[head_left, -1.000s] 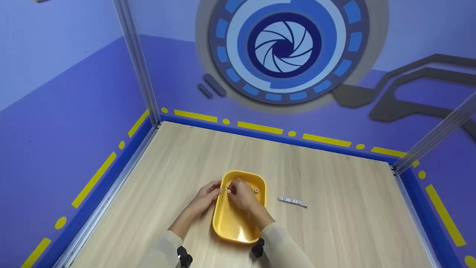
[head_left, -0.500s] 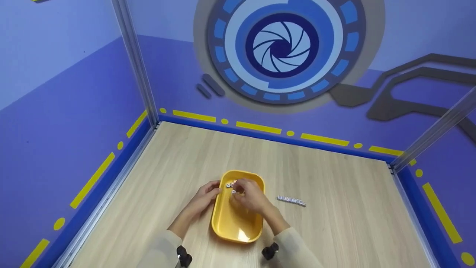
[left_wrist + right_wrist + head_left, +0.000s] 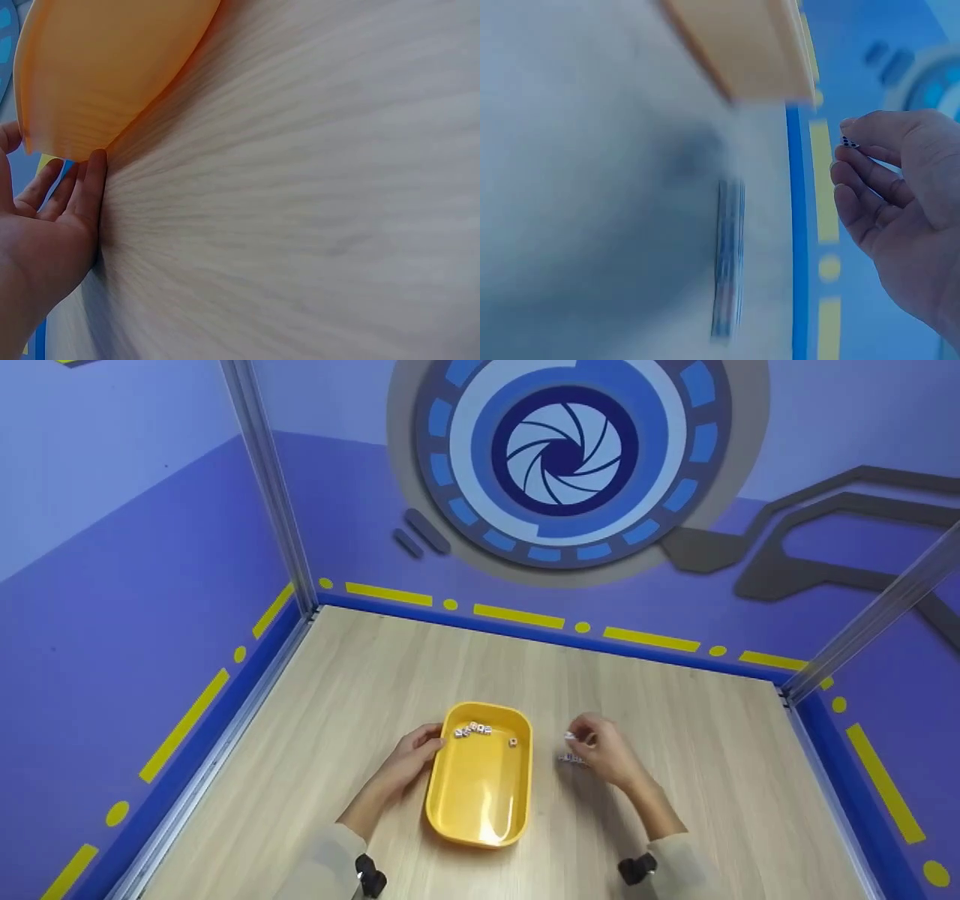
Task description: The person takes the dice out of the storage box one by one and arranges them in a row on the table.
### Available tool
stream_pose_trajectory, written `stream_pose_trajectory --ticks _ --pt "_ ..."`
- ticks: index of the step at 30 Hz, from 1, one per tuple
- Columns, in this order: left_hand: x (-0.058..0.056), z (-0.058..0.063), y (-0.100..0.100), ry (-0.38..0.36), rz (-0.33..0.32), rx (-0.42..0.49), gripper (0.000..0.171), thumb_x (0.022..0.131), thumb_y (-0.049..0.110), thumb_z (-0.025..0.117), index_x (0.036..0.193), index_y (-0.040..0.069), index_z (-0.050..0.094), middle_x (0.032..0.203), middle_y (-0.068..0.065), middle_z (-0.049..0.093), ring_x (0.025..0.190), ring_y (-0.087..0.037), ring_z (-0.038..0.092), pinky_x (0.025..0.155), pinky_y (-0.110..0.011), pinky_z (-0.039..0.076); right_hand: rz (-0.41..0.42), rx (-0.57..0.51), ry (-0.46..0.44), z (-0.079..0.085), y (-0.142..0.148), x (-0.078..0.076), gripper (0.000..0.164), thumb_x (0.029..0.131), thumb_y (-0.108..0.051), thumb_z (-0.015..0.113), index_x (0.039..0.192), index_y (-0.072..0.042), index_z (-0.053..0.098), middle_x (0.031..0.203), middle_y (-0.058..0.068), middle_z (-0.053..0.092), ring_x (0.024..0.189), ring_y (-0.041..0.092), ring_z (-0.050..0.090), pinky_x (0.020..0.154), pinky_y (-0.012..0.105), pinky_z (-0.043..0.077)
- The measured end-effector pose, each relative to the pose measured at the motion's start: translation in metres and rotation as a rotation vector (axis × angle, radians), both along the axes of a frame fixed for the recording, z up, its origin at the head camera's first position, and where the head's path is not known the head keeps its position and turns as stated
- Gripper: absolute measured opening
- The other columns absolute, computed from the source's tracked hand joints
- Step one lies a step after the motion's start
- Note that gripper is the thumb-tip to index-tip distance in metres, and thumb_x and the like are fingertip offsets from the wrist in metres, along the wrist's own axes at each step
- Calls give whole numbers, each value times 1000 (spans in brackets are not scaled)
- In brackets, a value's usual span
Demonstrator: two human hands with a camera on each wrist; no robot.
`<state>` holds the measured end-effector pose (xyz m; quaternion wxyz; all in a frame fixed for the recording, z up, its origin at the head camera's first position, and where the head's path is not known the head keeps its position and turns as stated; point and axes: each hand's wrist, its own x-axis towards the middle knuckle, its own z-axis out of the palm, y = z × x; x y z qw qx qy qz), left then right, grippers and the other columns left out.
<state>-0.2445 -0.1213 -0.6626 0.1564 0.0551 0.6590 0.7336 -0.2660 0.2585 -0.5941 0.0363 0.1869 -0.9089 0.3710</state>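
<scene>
My left hand [image 3: 409,757] rests at the left side of a yellow tray [image 3: 480,795]; in the left wrist view its fairly straight fingers [image 3: 94,176] touch the tray's outer wall. Between thumb and fingertips, my right hand [image 3: 609,754] pinches a small white die [image 3: 848,142] with dark dots. That hand is to the right of the tray, above a row of dice [image 3: 571,760] on the table and partly covering it. Inside the tray, several dice [image 3: 473,729] cluster at the far left, and a single die [image 3: 513,742] lies by the right wall.
The wooden table [image 3: 375,660] meets a blue-purple back wall [image 3: 352,510] with yellow dashes along its base. Metal posts [image 3: 274,487] mark the corners, and another wall panel [image 3: 150,622] closes off the left. A black strap device [image 3: 637,868] sits on the right sleeve.
My right hand has come out of the tray with a die and moved right, over the row of dice. The left hand stays at the tray's left side.
</scene>
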Motion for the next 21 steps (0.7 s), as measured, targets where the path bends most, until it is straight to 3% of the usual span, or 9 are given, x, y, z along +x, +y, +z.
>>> stream_pose_trajectory --ticks 5,10,15,21 --pt "1 1 -1 -3 16 -23 44 104 26 52 145 10 46 145 -13 50 132 -30 49 103 -39 47 -84 -16 46 -12 49 6 11 86 -3 75 93 -8 68 86 2 66 81 17 62 71 39 56" --pt "2 2 0 -6 27 -47 44 103 27 53 144 12 48 145 -12 50 131 -29 50 102 -39 48 -168 39 -6 -28 80 14 12 86 -5 75 95 -9 68 89 0 65 83 16 61 71 31 54" --pt "1 1 1 12 25 -51 46 103 29 54 144 10 48 144 -12 51 129 -29 52 102 -39 48 -237 75 -79 -46 98 22 14 87 -6 75 98 -10 68 93 1 65 85 15 60 70 27 51" --pt "1 1 0 12 29 -48 45 103 26 53 145 9 47 144 -12 51 131 -28 50 104 -40 46 -223 81 -116 -57 102 25 12 89 -7 73 98 -12 68 91 1 63 81 16 58 63 25 51"
